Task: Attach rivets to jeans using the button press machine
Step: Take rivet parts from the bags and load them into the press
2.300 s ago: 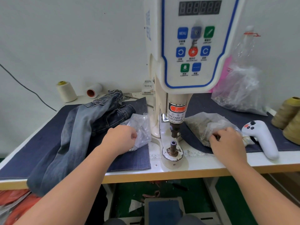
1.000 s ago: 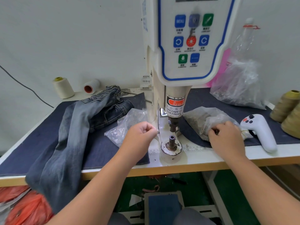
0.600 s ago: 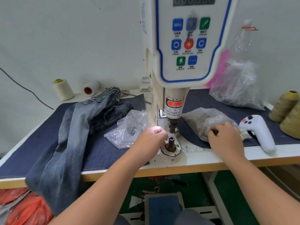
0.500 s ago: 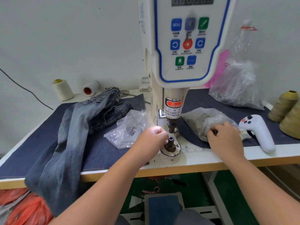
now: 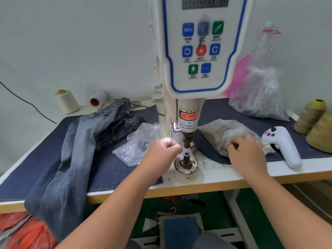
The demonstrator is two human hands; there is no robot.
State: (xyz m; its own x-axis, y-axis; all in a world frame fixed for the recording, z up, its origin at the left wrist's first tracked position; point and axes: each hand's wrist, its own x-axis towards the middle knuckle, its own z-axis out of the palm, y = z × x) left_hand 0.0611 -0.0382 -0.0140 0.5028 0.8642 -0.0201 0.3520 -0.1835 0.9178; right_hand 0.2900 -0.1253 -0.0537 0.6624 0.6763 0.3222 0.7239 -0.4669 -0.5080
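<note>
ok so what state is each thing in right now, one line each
left hand: fingers curled at the lower die, contents hidden
right hand: gripping clear plastic bag of rivets
blue denim jeans: crumpled, draped over table edge
dark lower die post: bare
display: unreadable

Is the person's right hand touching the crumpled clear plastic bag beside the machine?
Touching. In the head view the right hand rests on the crumpled clear plastic bag, its curled fingers pressed into the plastic with no gap showing.
</note>
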